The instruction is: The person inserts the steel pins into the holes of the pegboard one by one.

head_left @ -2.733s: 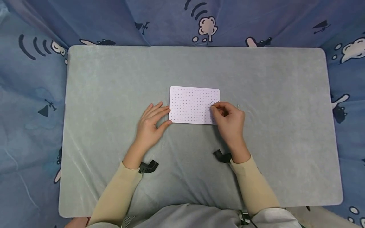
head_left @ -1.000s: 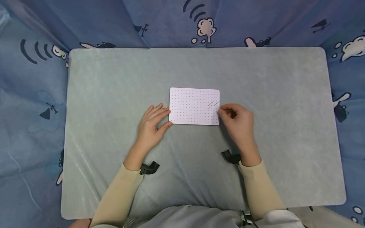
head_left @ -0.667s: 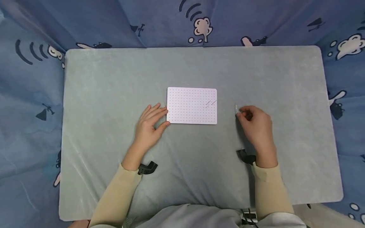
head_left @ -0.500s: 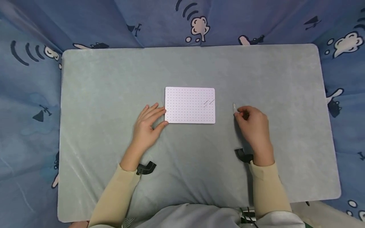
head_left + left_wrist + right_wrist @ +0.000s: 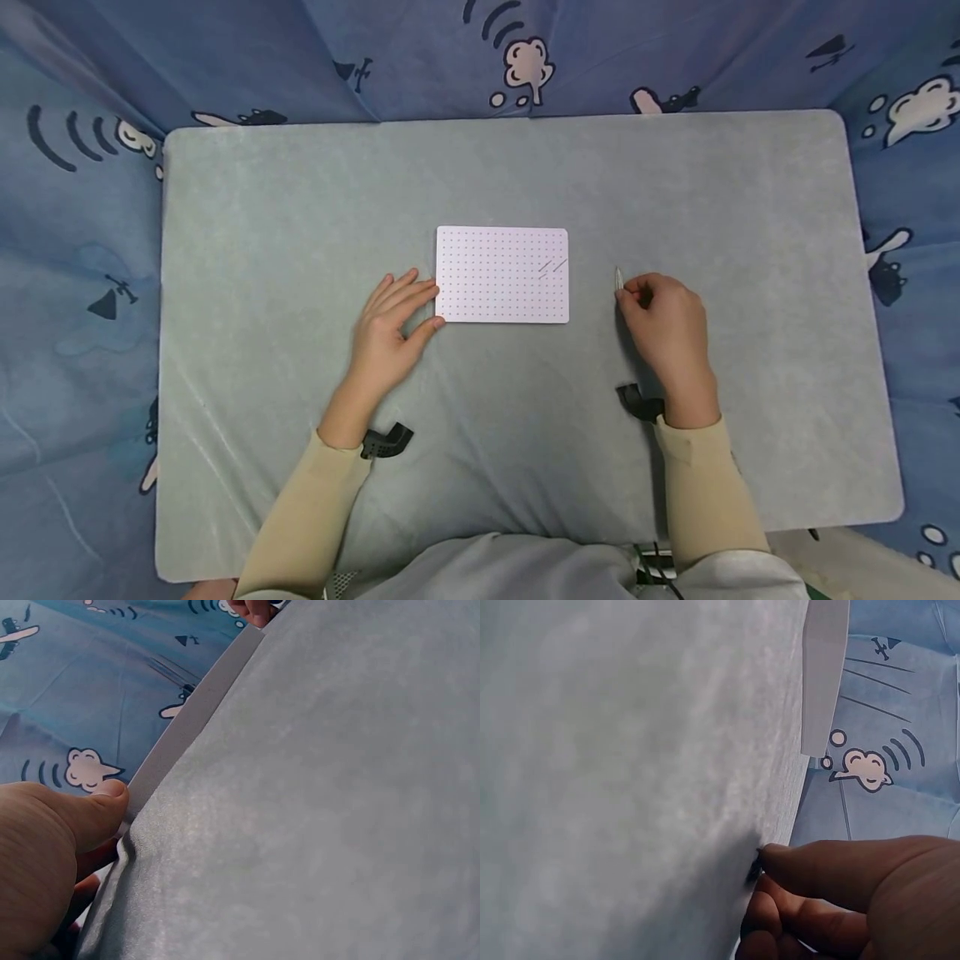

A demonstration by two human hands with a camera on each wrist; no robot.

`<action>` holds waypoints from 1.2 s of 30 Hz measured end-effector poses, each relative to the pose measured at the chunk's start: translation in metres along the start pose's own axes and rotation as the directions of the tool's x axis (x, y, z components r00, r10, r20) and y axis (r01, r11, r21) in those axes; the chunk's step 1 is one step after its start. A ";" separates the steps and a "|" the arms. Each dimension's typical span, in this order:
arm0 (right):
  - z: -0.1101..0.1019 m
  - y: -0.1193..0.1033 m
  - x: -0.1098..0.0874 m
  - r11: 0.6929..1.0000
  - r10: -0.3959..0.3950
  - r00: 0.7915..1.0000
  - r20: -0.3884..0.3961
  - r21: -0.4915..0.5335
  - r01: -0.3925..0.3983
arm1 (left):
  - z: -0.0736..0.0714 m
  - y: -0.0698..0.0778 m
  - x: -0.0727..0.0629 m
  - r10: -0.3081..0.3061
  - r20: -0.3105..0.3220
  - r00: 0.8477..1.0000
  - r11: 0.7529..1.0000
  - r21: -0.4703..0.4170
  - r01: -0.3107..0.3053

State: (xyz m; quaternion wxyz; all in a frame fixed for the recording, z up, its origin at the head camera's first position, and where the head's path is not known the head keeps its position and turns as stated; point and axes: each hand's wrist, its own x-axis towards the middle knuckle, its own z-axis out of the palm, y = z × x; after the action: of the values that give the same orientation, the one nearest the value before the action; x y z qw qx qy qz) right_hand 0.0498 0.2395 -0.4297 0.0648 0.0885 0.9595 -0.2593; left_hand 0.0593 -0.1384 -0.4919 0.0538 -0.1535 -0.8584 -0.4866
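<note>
Shifted rightward off the edge of the white, dot-patterned rectangular board [image 5: 498,275], the person's right grip [image 5: 666,325] is now right of centre in the frame, thumb and finger together at the near end of a thin, pale, shiny sliver [image 5: 618,276] on the grey cloth-covered surface [image 5: 300,208]; whether they pinch it, I cannot tell. At mid-frame lies the board, its left edge touched by the straight-fingered left grip [image 5: 384,332]. Picking up something so slight probably calls for fingertips only, a light squeeze and a straight lift, with the left fingers steadying the board against skidding.

Board [image 5: 487,275] on table [image 5: 300,208] (right of left hand [image 5: 384,337])
</note>
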 end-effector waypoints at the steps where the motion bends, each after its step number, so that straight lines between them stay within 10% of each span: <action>1: 0.000 0.000 0.000 1.000 -0.001 1.000 0.002 -0.002 0.001 | 0.000 0.000 0.000 0.002 0.001 1.000 1.000 0.002 -0.002; 36: 0.001 0.002 0.002 1.000 0.016 1.000 -0.024 -0.012 -0.016 | 0.000 0.001 0.000 0.008 -0.009 1.000 1.000 -0.004 -0.008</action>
State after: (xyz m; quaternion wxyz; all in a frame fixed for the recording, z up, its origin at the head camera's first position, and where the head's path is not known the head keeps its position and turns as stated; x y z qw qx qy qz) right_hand 0.0482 0.2414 -0.4317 0.0561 0.0989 0.9611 -0.2517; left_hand 0.0597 -0.1376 -0.4912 0.0595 -0.1548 -0.8564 -0.4890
